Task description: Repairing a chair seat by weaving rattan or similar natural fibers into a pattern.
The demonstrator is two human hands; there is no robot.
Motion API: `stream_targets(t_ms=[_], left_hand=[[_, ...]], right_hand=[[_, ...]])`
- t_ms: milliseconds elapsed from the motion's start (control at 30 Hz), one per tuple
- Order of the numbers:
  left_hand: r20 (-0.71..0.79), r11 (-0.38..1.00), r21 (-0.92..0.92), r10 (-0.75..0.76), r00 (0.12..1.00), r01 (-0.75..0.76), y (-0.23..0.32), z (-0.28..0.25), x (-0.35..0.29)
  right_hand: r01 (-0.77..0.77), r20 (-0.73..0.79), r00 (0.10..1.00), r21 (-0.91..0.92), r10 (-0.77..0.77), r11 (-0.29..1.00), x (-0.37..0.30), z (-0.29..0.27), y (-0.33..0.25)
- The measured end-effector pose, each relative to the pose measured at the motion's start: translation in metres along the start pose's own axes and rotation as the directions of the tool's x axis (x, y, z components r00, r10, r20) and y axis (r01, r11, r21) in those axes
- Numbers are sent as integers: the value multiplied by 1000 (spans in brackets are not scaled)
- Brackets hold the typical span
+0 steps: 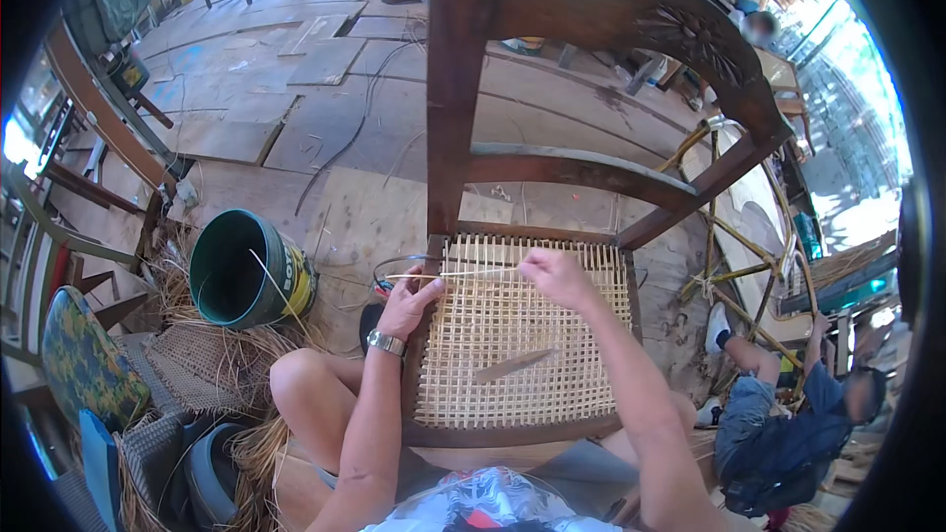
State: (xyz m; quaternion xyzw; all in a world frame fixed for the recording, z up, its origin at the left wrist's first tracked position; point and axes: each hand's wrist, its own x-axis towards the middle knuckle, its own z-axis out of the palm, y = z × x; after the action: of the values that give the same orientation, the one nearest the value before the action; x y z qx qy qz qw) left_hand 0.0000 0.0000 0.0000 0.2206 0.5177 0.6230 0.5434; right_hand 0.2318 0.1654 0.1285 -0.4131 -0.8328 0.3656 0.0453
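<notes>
A dark wooden chair [458, 89] with a carved back stands in front of me, its woven cane seat [493, 320] turned toward me. My left hand [406, 305], with a watch on the wrist, is at the seat's left rail, thumb and fingers closed on a pale cane strip [483, 274]. That strip runs across the upper part of the weave to my right hand [555, 279], whose fingers pinch it just above the seat. On the weave, below both hands, lies a flat, pointed, brownish strip-like tool [514, 365], touched by neither hand.
To the left stands a dark green bucket [241, 271] with a cane strand over its rim. Loose cane fibres [261, 424] lie beside my left leg. A person [788, 424] sits at the right, near a cane-pole frame [739, 276]. Boards [335, 49] cover the floor beyond.
</notes>
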Motion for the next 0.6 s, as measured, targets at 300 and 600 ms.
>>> stream_targets(t_ms=[300,600], left_hand=[[-95,997,-70,-34,995,27,6,24,-11],[-9,986,-66,-152,988,151,16,14,-12]], right_hand=[[-30,-120,993,-95,19,995,-17,-20,49],[-58,-116,991,44,62,997,-42,-33,87]])
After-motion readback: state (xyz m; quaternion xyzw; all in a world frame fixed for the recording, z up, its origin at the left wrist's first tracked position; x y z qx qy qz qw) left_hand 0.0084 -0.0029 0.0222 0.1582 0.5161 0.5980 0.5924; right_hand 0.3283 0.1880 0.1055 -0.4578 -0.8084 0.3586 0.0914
